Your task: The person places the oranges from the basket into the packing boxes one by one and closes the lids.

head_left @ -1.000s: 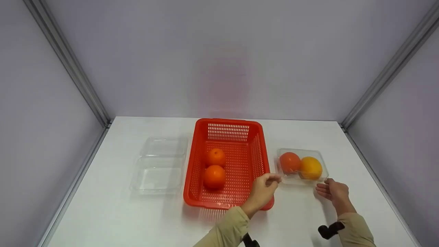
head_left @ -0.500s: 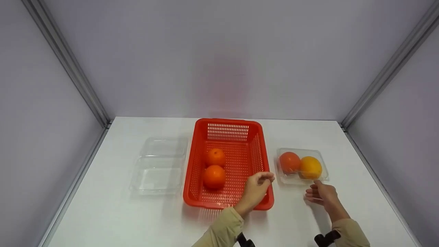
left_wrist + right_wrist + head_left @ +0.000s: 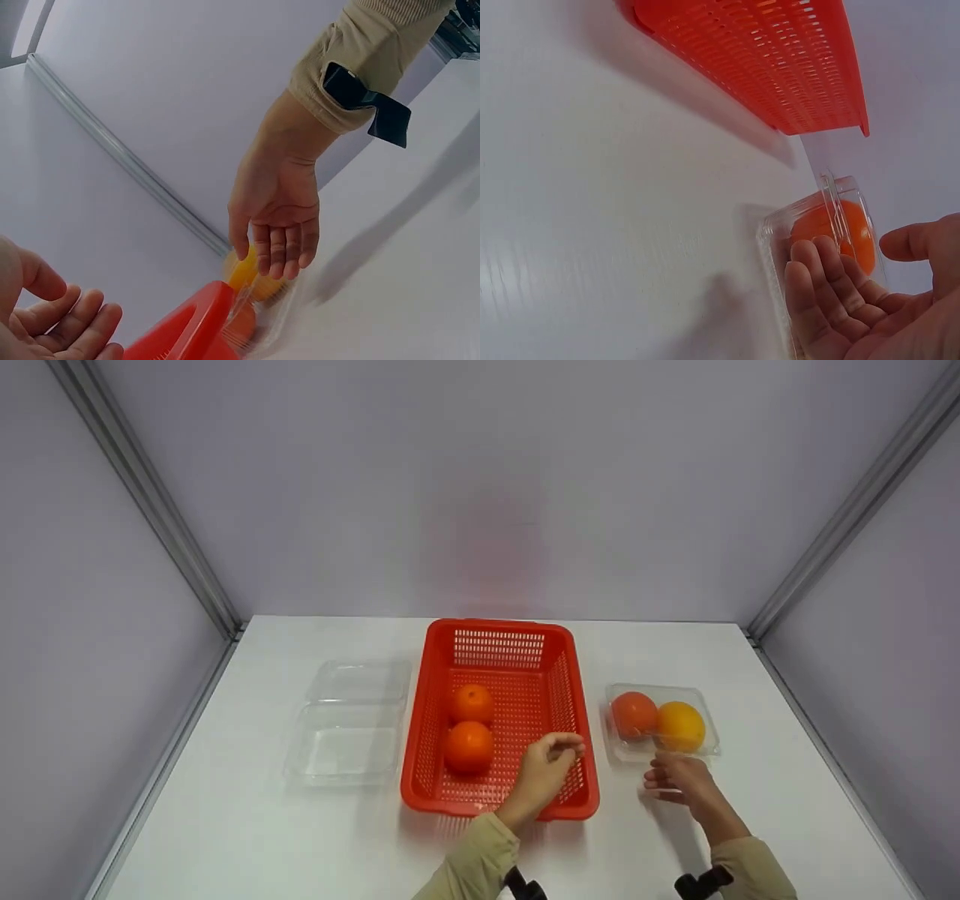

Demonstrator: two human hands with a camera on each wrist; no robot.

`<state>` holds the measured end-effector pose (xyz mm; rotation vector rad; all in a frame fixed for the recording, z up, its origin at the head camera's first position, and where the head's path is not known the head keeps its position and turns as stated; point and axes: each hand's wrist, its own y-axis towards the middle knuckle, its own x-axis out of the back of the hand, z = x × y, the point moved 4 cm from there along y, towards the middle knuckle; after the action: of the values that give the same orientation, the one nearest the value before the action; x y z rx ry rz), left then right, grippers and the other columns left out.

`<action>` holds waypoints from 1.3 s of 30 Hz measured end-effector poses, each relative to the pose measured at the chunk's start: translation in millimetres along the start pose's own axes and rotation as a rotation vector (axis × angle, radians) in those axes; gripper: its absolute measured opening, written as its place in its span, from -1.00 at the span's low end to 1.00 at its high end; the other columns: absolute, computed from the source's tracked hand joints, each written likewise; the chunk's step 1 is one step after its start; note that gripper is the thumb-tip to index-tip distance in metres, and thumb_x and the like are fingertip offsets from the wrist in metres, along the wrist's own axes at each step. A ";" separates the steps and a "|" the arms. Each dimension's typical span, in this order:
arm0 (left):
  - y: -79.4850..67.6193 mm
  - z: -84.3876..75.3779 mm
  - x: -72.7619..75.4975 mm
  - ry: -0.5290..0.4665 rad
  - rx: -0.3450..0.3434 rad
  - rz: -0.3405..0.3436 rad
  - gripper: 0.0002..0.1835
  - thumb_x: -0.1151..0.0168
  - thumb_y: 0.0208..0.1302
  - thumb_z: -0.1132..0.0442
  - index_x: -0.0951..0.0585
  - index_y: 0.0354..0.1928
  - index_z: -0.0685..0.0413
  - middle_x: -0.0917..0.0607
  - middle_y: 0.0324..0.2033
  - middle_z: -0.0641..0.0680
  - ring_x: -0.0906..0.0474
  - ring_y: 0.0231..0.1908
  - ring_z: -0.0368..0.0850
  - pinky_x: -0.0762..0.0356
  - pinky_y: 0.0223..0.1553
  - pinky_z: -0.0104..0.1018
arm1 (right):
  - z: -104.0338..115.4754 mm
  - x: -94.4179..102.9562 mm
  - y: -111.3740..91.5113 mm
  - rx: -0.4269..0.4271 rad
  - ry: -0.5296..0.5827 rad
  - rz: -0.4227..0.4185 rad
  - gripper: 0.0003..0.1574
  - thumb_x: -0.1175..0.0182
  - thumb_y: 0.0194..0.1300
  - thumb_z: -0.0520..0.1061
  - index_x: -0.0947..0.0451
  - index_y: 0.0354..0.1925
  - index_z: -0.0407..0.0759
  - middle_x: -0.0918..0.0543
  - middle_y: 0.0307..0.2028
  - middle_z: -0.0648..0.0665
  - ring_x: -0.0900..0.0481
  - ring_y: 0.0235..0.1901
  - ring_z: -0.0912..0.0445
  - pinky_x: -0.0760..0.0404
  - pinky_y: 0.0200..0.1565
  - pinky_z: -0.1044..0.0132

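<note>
My left hand point(image 3: 541, 774) hovers over the right side of the red plastic basket point(image 3: 525, 701), its fingers loosely bent and holding nothing. Two oranges point(image 3: 469, 747) lie one behind the other inside that basket. To its right stands a transparent plastic clamshell box point(image 3: 664, 693) with its lid down over a reddish-orange round fruit point(image 3: 634, 715) and a yellow-orange one point(image 3: 680, 726). My right hand point(image 3: 686, 781) is at the near edge of this box, fingers relaxed and nothing in them. In the right wrist view its fingers point(image 3: 829, 281) overlap the box; contact cannot be told.
Left of the basket a second transparent clamshell box point(image 3: 346, 742) lies unfolded on the white table point(image 3: 225, 810), its lid half toward the back. Grey-white walls point(image 3: 480, 510) enclose the table at the back and both sides.
Both hands have drawn left: the left from the near-left corner of the filled box to over the basket, the right from that box's right corner along its near edge. The box stays put.
</note>
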<state>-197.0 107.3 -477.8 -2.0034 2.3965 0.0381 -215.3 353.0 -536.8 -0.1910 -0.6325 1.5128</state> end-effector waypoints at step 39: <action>-4.3 9.0 46.4 0.045 0.008 0.007 -0.76 -0.04 0.35 0.38 -0.58 -0.03 0.34 -0.69 -0.11 0.31 -0.62 0.00 0.19 -0.61 0.08 -0.24 | 45.3 -77.6 -18.0 0.213 -0.035 0.174 -0.56 0.08 0.45 -0.10 -0.46 0.01 -0.46 -0.61 -0.43 0.04 -0.61 -0.38 0.23 -0.69 -0.25 0.36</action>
<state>-201.0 61.1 -488.2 -2.0143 2.4264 -0.0167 -217.1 265.0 -511.1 -0.0577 -0.4876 1.7424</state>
